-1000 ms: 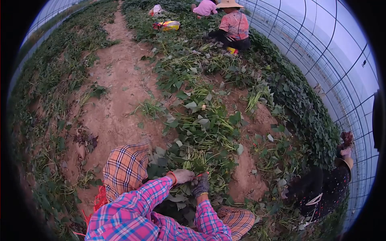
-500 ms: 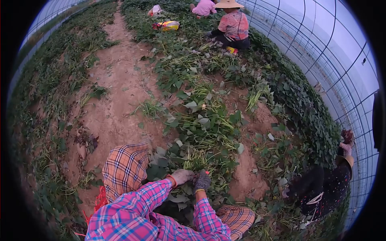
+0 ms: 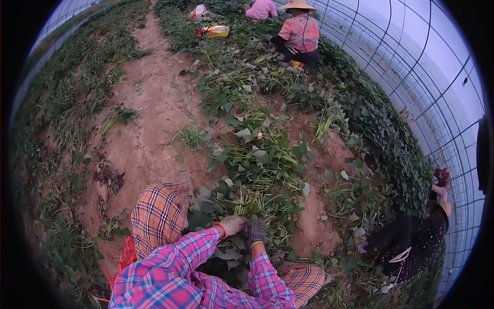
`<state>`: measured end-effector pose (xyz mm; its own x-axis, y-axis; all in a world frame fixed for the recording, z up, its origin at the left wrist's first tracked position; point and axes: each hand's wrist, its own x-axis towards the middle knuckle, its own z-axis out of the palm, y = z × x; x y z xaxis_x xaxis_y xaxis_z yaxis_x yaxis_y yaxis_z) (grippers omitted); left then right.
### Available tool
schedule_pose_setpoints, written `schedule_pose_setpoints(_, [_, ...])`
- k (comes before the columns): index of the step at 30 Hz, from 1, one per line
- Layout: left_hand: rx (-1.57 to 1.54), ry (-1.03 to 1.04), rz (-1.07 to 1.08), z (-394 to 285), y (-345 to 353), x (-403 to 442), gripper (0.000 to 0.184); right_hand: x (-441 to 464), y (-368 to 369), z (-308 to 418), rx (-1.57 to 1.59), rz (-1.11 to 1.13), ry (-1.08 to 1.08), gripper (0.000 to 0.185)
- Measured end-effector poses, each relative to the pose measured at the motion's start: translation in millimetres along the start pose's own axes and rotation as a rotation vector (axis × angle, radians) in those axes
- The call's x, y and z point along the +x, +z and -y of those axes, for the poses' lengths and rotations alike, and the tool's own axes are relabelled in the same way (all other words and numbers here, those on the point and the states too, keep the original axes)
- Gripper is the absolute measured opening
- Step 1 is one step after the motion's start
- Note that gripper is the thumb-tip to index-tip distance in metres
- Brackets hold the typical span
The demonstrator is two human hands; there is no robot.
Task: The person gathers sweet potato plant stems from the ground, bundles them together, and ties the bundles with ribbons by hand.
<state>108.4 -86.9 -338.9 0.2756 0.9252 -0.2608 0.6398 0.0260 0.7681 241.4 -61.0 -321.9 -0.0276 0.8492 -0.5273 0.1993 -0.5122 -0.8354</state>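
Observation:
My left hand, in a pale covering with an orange band at the wrist, is closed at the near end of a bundle of green stems. Right beside it, my right hand wears a dark grey knitted glove and is closed too. The fingertips of both hands meet at the stems; what lies between them is too small and hidden to make out. Leafy vines spread out just beyond the hands.
A bare soil path runs up the left. Two people crouch ahead near a yellow bag. Another person in dark clothes is close at the right. A wire-like frame curves along the right side.
The orange-red bit seen at my right hand's fingers is no longer visible. My right hand has turned slightly and stays against the left. The person ahead in the hat has shifted a little.

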Motion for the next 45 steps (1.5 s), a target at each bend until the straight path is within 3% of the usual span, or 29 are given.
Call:
schedule_pose_setpoints(1, [0.046,0.033,0.000,5.2,4.3,0.9,0.028,10.3,-1.0,-10.7,0.002,0.003,-0.003,0.039])
schedule_pose_setpoints(3, [0.033,0.091,-0.041,6.7,9.6,-1.6,0.026,51.9,-9.0,-54.6,-0.922,-0.323,-1.190,0.032])
schedule_pose_setpoints(4, [0.016,0.150,-0.080,5.9,11.1,-2.2,0.025,66.7,-12.2,-67.2,-0.922,-0.323,-1.191,0.032])
schedule_pose_setpoints(5, [0.015,0.151,-0.080,0.5,7.3,-4.1,0.025,79.3,-15.5,-77.1,-1.033,-0.112,-0.883,0.025])
schedule_pose_setpoints(7, [0.151,0.053,0.054,-15.4,-7.7,-11.2,0.026,91.6,-13.2,-85.2,-1.117,0.093,-0.563,0.019])
schedule_pose_setpoints(8, [0.150,0.055,0.051,-18.1,-11.1,-12.4,0.026,94.5,-7.5,-86.9,-0.738,0.098,-0.488,0.018])
schedule_pose_setpoints(10, [0.171,-0.003,0.167,-22.1,-13.8,-13.9,0.035,80.1,-3.4,-61.5,-0.367,0.100,-0.406,0.019])
schedule_pose_setpoints(11, [0.169,-0.002,0.166,-20.4,-9.7,-14.3,0.035,47.7,1.8,-16.0,-0.659,0.129,-0.556,0.020])
schedule_pose_setpoints(13, [0.234,-0.094,0.111,-14.2,-2.4,-12.9,0.042,28.0,7.5,11.7,-0.952,0.155,-0.711,0.021])
schedule_pose_setpoints(15, [0.203,-0.110,0.139,-21.8,-13.7,-15.0,0.044,27.8,9.0,12.2,-1.051,0.132,-0.969,0.020])
schedule_pose_setpoints(19, [0.042,-0.151,0.246,-41.5,-35.9,-23.5,0.048,32.8,2.5,18.5,-1.063,0.157,-0.906,0.023])
schedule_pose_setpoints(22, [-0.064,-0.112,0.186,-59.3,-49.8,-34.1,0.047,30.5,-11.0,20.4,-1.073,0.140,-0.871,0.027])
schedule_pose_setpoints(25, [0.051,-0.001,0.072,-34.4,-18.8,-20.6,0.041,24.6,-17.5,18.1,-1.096,0.111,-0.954,0.032])
schedule_pose_setpoints(27, [0.140,-0.047,0.073,-16.1,0.1,-9.8,0.039,10.4,-13.2,28.3,-1.143,0.091,-1.063,0.036])
schedule_pose_setpoints(29, [0.231,-0.095,0.072,2.3,17.9,-3.0,0.038,-10.8,-1.3,61.5,-1.165,0.381,-0.707,0.042])
schedule_pose_setpoints(31, [0.331,0.051,-0.035,19.5,30.4,1.6,0.035,-12.5,-0.5,63.3,-1.156,0.402,-0.534,0.051])
schedule_pose_setpoints(33, [0.237,0.034,-0.020,36.6,36.8,11.1,0.034,-11.1,-4.1,45.0,-0.247,0.451,-0.333,0.062])
schedule_pose_setpoints(34, [0.141,0.019,-0.005,43.0,40.5,14.5,0.034,-9.8,-7.5,38.3,-0.245,0.452,-0.332,0.062])
schedule_pose_setpoints(36, [0.021,0.107,-0.036,37.0,30.8,9.0,0.035,-8.3,-18.1,26.7,-0.566,0.526,-0.355,0.052])
schedule_pose_setpoints(38, [-0.104,0.192,-0.055,21.3,12.6,-0.3,0.036,10.1,-26.3,3.3,-0.465,0.592,-0.299,0.055])
schedule_pose_setpoints(39, [-0.170,0.061,0.022,7.8,-0.1,-6.6,0.033,13.0,-31.9,-8.5,-0.366,0.658,-0.245,0.059])
schedule_pose_setpoints(40, [-0.238,-0.078,0.108,-0.2,-7.4,-10.4,0.030,-7.8,-33.1,18.2,-0.394,0.680,-0.255,0.061])
schedule_pose_setpoints(44, [-0.200,-0.118,0.143,10.7,0.5,-3.8,0.033,4.0,-38.1,-5.5,-0.837,0.445,-0.689,0.054])
schedule_pose_setpoints(45, [-0.177,-0.164,0.130,-5.7,-12.0,-12.1,0.032,2.1,-35.8,-11.6,-0.824,0.379,-0.692,0.050])
